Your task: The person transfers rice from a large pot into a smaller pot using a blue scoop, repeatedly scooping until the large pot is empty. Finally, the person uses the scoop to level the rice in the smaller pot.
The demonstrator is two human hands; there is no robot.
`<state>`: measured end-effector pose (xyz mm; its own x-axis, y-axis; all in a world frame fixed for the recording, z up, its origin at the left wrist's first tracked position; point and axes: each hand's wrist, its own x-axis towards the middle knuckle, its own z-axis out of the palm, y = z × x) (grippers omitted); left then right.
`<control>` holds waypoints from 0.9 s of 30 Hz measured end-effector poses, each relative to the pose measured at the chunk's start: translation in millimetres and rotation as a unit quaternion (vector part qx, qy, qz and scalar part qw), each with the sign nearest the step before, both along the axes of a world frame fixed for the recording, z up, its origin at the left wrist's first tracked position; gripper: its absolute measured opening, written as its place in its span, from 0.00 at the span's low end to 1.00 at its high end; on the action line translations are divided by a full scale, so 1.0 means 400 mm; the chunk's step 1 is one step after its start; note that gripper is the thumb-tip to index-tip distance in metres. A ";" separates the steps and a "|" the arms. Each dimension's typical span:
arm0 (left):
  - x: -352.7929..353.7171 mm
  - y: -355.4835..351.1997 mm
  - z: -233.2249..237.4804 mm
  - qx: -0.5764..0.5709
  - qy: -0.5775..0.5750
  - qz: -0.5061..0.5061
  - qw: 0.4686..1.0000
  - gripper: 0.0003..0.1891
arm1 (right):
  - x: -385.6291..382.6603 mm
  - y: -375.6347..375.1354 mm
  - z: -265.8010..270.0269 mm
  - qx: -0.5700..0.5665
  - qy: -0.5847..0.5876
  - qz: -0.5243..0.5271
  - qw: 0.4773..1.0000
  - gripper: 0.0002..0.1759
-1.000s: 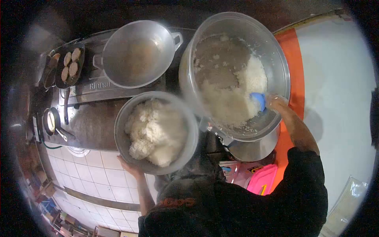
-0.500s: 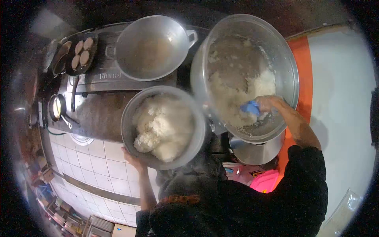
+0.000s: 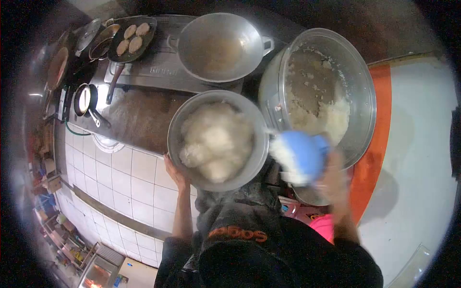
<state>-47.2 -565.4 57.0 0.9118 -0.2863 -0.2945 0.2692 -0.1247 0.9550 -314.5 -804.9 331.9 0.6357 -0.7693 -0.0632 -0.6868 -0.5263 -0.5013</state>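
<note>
My left hand grips the lower left side of a round metal basin, tilted toward me and holding steaming white rice. Some of the fingers are hidden behind the basin wall. My right hand, smeared by motion, is closed on a blue scoop heaped with white rice. That scoop is between the basin and a big deep metal pot, apart from the rice in both. Inside the big pot, rice remains along the near side, and a brownish bottom shows with grains stuck to it.
A wide two-handled metal wok sits on the stove behind the basin. Farther left, a dark pan holds several brown patties, near a small frying pan. An orange strip and pale wall are on the right; white tiles lie below left.
My right hand has lifted the blue scoop out of the big pot, now full of rice, and brought it left and toward me. The view has shifted, with pots appearing farther right.
</note>
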 end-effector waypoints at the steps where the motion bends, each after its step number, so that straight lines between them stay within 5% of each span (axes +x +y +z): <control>1: 0.007 0.028 -0.035 -0.009 0.015 -0.019 1.000 0.21 | 0.040 0.059 -0.115 -0.145 -0.004 -0.002 0.989 0.31; 2: 0.006 0.039 -0.053 -0.006 0.011 -0.020 1.000 0.21 | 0.074 0.066 -0.200 0.070 -0.046 0.040 0.996 0.29; 4: -0.002 0.033 -0.073 0.117 -0.128 -0.036 0.984 0.22 | 0.120 0.105 -0.252 0.033 -0.015 0.016 0.999 0.29; 9: 0.008 0.026 -0.033 0.069 -0.131 -0.086 0.985 0.27 | 0.044 -0.032 -0.131 -0.015 -0.078 -0.057 0.995 0.29; 14: -0.020 -0.006 0.014 -0.010 -0.034 -0.061 0.998 0.30 | -0.161 -0.348 -0.101 0.002 0.150 -0.202 0.968 0.30; 17: -0.021 0.007 -0.017 0.039 -0.157 -0.062 0.985 0.31 | -0.293 -0.505 -0.266 -0.081 0.143 -0.126 0.978 0.23; 19: -0.009 0.005 -0.020 -0.082 0.022 0.003 0.996 0.33 | -0.334 -0.608 -0.366 -0.030 0.289 -0.059 0.955 0.19; 22: -0.018 0.011 -0.006 0.016 -0.031 -0.012 0.999 0.33 | -0.229 -0.594 -0.335 -0.028 0.375 -0.025 0.926 0.16; 24: -0.010 -0.007 0.010 0.066 -0.057 -0.024 0.996 0.33 | -0.251 -0.637 -0.430 -0.014 0.380 -0.024 0.924 0.15; 27: -0.011 -0.001 0.019 -0.013 0.080 0.018 0.997 0.34 | -0.276 -0.639 -0.498 0.064 0.393 0.019 0.917 0.13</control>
